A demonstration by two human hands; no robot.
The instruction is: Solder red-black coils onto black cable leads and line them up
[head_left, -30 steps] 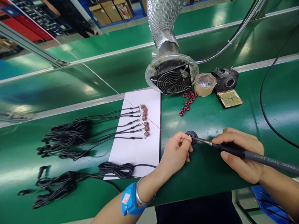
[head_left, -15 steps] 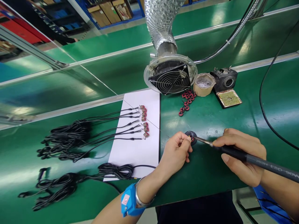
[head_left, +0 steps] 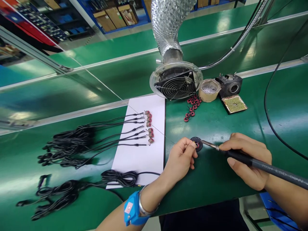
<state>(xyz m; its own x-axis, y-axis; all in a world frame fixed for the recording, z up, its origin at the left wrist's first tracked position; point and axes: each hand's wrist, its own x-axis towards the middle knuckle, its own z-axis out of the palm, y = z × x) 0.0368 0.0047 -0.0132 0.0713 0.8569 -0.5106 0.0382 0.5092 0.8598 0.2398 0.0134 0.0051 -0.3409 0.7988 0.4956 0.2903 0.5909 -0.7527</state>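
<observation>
My right hand (head_left: 249,160) grips a dark soldering iron (head_left: 260,164) like a pen; its metal tip (head_left: 208,144) sits just right of a small red-and-black coil (head_left: 197,145) on a round black holder (head_left: 196,143). My left hand (head_left: 180,158) is closed in a pinch at the holder's left edge; what it pinches is too thin to name. A blue wrist strap (head_left: 132,208) is on my left wrist.
A white sheet (head_left: 141,154) carries several coils (head_left: 149,128) joined to black cables (head_left: 69,144). A fume-extractor fan (head_left: 176,84) on a foil duct, a pile of red-black coils (head_left: 192,107), a solder pot (head_left: 209,89) and an iron stand with sponge (head_left: 232,96) stand behind.
The soldering iron's tip has drawn back slightly to the right, off the coil. My left hand stays pinched beside the holder.
</observation>
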